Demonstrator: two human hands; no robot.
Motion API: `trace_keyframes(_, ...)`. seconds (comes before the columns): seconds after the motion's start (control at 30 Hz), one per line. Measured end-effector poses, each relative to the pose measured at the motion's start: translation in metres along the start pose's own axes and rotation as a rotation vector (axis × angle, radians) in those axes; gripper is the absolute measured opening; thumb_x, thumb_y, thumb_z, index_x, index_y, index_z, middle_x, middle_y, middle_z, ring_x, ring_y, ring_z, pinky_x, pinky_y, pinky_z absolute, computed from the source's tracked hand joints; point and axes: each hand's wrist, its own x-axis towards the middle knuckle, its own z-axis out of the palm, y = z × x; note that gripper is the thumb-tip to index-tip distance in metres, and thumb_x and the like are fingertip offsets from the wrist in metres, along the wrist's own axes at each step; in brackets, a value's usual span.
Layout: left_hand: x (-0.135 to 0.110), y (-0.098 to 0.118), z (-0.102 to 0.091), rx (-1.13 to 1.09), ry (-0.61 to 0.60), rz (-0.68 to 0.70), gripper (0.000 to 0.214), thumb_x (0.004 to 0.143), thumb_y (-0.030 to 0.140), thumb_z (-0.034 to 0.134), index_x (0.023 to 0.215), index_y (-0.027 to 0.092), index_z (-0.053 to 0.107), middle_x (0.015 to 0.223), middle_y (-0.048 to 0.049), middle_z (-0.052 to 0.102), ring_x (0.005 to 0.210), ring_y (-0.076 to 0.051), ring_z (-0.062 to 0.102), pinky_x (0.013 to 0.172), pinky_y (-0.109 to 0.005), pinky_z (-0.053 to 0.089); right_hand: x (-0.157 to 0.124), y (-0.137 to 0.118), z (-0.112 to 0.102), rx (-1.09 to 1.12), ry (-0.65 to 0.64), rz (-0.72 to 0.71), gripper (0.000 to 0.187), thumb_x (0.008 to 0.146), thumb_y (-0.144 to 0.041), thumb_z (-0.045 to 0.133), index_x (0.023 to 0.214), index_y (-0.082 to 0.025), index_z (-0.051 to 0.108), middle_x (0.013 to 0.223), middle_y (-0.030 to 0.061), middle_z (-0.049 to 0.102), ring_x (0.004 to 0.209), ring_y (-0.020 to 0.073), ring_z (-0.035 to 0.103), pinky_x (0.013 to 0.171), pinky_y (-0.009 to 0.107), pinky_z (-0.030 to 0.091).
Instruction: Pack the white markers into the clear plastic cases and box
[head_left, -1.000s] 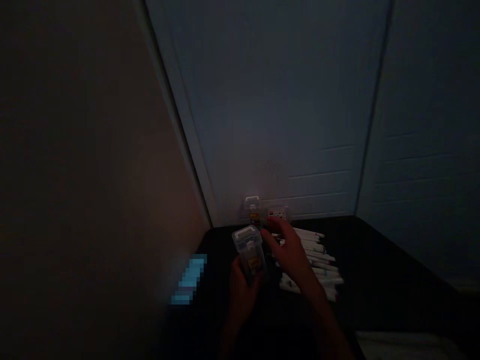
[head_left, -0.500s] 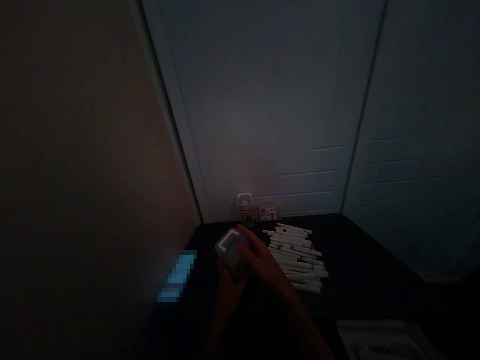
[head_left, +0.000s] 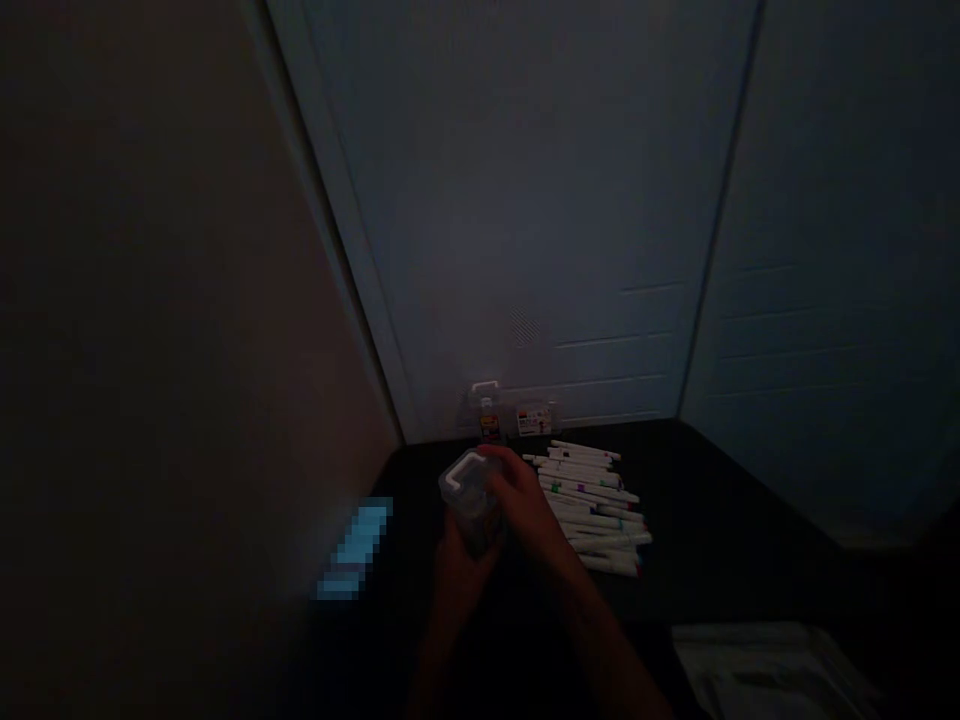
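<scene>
Between my hands is a clear plastic box (head_left: 474,500) with a pale handle on its lid, tilted above the dark table. My left hand (head_left: 463,562) is wrapped round its lower part from below. My right hand (head_left: 517,498) grips the lid's right side, fingers over the top edge. What the box holds is too dark to make out. Just right of my right hand, many white markers (head_left: 592,510) with coloured marks lie side by side on the table.
Against the pale wall panel (head_left: 510,230) at the table's back stand a clear handled case (head_left: 489,412) and a flat labelled case (head_left: 535,420). The dark table (head_left: 720,510) has a plastic-looking packet (head_left: 765,670) near its front right. A blurred blue patch (head_left: 360,545) shows at left.
The box has turned more upright in my hands, so more of its side shows. The whole view has shifted slightly; the markers and cases lie as before.
</scene>
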Motion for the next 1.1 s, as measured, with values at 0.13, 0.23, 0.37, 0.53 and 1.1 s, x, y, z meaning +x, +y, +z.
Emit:
trace_keyframes(0.13,0.001,0.001,0.001,-0.008,-0.046,0.037,0.086,0.071,0.037,0.086,0.145,0.016,0.048,0.126,-0.0208,0.075,0.113,-0.038,0.074,0.093,-0.045,0.057,0.001,0.004,0.003,0.009,0.031,-0.037,0.053,0.064,-0.017,0.057,0.115,-0.023,0.072,0.116,0.0057,0.076,0.111,0.0279,0.068,0.101,0.043,0.053)
trace_keyframes(0.23,0.002,-0.001,0.003,-0.040,-0.045,0.045,0.087,0.070,0.037,0.087,0.145,0.016,0.048,0.125,-0.0198,0.076,0.112,-0.036,0.074,0.093,-0.045,0.057,0.000,0.003,-0.004,0.067,-0.030,-0.034,0.058,0.064,-0.014,0.057,0.119,-0.025,0.073,0.119,0.0042,0.077,0.114,0.0272,0.069,0.103,0.042,0.053)
trace_keyframes(0.37,0.001,-0.002,0.002,-0.131,-0.069,0.049,0.082,0.068,0.034,0.087,0.141,0.019,0.054,0.125,-0.0156,0.076,0.113,-0.034,0.074,0.096,-0.045,0.058,-0.002,-0.002,-0.024,0.066,-0.218,-0.018,0.055,0.075,-0.022,0.070,0.130,-0.029,0.071,0.129,0.0023,0.075,0.119,0.0269,0.069,0.104,0.043,0.054)
trace_keyframes(0.53,0.001,-0.008,0.000,-0.216,-0.042,0.019,0.074,0.063,0.037,0.090,0.129,0.019,0.063,0.121,-0.0145,0.077,0.113,-0.035,0.074,0.098,-0.048,0.057,-0.006,-0.007,-0.042,0.031,-0.434,-0.045,0.055,0.087,-0.040,0.077,0.140,-0.032,0.065,0.138,0.0030,0.070,0.121,0.0261,0.068,0.105,0.043,0.054)
trace_keyframes(1.1,-0.002,-0.011,0.000,-0.304,-0.148,-0.026,0.066,0.059,0.040,0.095,0.114,0.017,0.067,0.108,-0.0136,0.080,0.102,-0.033,0.077,0.088,-0.044,0.062,0.015,-0.019,-0.008,-0.240,-0.017,-0.107,0.043,0.090,-0.065,0.062,0.089,-0.023,0.067,0.081,-0.0009,0.065,0.077,0.0184,0.057,0.073,0.030,0.045)
